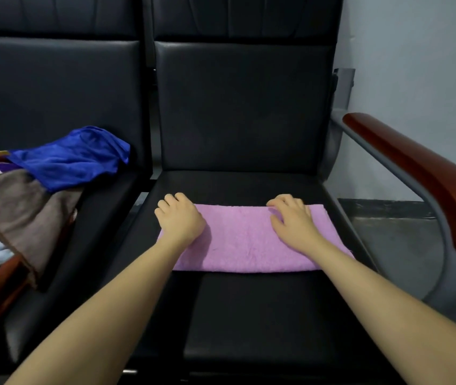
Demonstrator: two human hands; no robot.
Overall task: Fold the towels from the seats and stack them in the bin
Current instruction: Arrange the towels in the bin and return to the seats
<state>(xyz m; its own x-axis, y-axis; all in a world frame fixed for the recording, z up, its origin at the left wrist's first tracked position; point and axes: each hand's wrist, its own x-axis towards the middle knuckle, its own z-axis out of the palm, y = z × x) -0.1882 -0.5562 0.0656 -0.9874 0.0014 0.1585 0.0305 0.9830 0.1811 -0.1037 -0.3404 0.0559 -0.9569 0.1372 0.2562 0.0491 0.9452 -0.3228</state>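
Head view looks down at a black seat [249, 315] with a pink towel [249, 240] lying flat across it. The towel is a long strip, so it looks folded once or twice already — it likely still needs another fold to be small enough.

The left hand [179, 218] sits on the towel's left end with its fingers curled over the far corner; I cannot tell if it pinches the cloth or just presses. The right hand [293, 218] lies on the right part with its fingers spread and mostly straight, pressing down.

The bin is not in the picture, so I cannot say how many towels are stacked in it.

On the next seat [96, 218] to the left there is a messy pile — a blue towel [68, 159], a brown towel [18, 207], and orange and pale blue ones under them. Those all still need folding, I think.

A wooden armrest [415, 173] stands at the right side. Nothing lies on the pink towel but the hands.
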